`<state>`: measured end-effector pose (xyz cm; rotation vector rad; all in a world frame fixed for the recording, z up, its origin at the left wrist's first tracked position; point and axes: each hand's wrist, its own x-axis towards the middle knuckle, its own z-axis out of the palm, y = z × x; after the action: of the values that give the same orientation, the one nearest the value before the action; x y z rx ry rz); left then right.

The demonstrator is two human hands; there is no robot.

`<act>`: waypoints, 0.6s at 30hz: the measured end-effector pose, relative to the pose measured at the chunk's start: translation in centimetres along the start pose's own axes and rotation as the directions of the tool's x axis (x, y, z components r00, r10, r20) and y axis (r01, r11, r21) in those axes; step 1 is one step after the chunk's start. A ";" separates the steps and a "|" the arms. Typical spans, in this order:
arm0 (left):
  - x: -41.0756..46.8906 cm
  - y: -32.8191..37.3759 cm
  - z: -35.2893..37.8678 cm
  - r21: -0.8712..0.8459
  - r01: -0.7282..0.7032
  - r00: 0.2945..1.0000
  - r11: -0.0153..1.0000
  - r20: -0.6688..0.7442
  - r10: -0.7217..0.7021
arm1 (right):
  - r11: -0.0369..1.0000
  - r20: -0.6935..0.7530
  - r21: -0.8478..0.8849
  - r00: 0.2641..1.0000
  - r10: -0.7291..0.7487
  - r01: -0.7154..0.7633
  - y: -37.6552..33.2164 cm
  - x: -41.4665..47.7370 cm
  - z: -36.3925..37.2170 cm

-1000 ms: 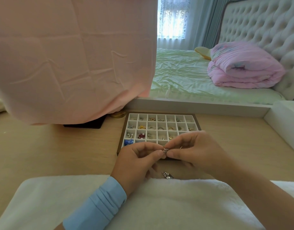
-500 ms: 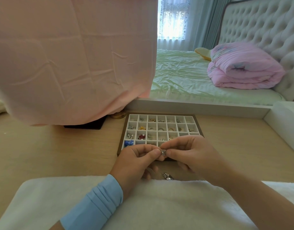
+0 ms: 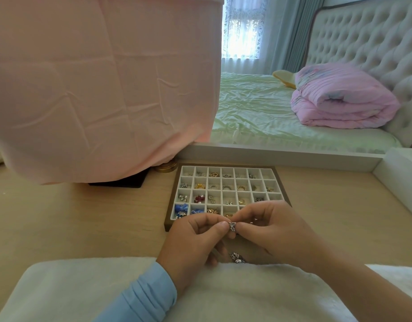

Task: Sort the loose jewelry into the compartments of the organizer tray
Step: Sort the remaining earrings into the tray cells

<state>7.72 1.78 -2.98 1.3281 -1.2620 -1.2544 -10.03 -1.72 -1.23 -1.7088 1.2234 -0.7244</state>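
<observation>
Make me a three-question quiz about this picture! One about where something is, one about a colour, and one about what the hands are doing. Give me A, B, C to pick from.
1. Where does the tray sit?
A. on the desk, beyond the hands
B. on the bed
C. on the white towel

2. What colour is the folded quilt on the bed?
A. blue
B. pink
C. brown

3. What are the hands doing?
A. resting flat on the desk
B. lifting the tray
C. pinching one small silver piece between them

Answers:
1. A, the tray lies on the wooden desk just past the fingers.
2. B, the quilt is pink against the pale green sheet.
3. C, the left hand and right hand meet fingertip to fingertip on the piece, above another piece lying on the desk.
</observation>
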 end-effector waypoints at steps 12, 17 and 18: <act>0.3 0.3 -0.1 0.042 -0.074 0.997 0.996 -0.033 0.075 | 0.997 0.005 0.045 0.998 -0.066 0.066 0.0 0.0 -0.2; 2.7 1.0 -0.6 0.233 -0.231 0.972 0.945 0.016 0.233 | 0.989 -0.002 -0.048 0.990 -0.142 0.142 -0.3 1.4 -1.5; 3.8 1.1 -0.9 0.333 -0.255 0.964 0.908 0.019 0.264 | 0.982 -0.024 -0.113 0.988 -0.152 0.149 -0.3 2.2 -2.0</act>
<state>8.37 -2.09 -2.19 1.3481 -1.6253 -0.8582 -10.81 -4.35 -0.15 -1.9039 1.1843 -0.7892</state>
